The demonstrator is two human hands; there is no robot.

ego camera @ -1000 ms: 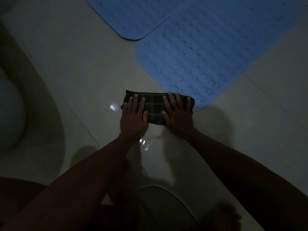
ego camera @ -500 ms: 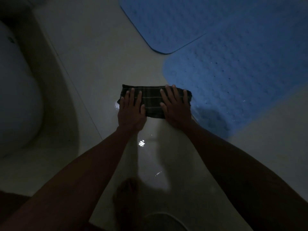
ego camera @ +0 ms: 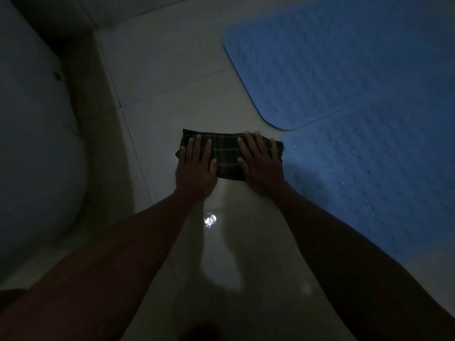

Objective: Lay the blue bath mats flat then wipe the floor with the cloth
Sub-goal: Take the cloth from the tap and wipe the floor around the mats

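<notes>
A dark plaid cloth [ego camera: 225, 156], folded into a strip, lies on the pale tiled floor [ego camera: 172, 94]. My left hand [ego camera: 195, 168] presses flat on its left half with straight fingers. My right hand [ego camera: 262, 164] presses flat on its right half. Two blue bath mats lie flat on the floor: the far mat [ego camera: 320, 57] at the upper right, and the near mat [ego camera: 381, 180] on the right, partly overlapping it. The cloth's right end touches the near mat's edge.
A white toilet bowl [ego camera: 32, 143] fills the left side, with a shadowed gap beside it. Wet floor behind the cloth reflects a light spot [ego camera: 210, 220]. A wall base runs along the top left.
Both hands have pushed the cloth forward along the floor, past the near mat's corner. The toilet and the mats have slid closer and lower in view.
</notes>
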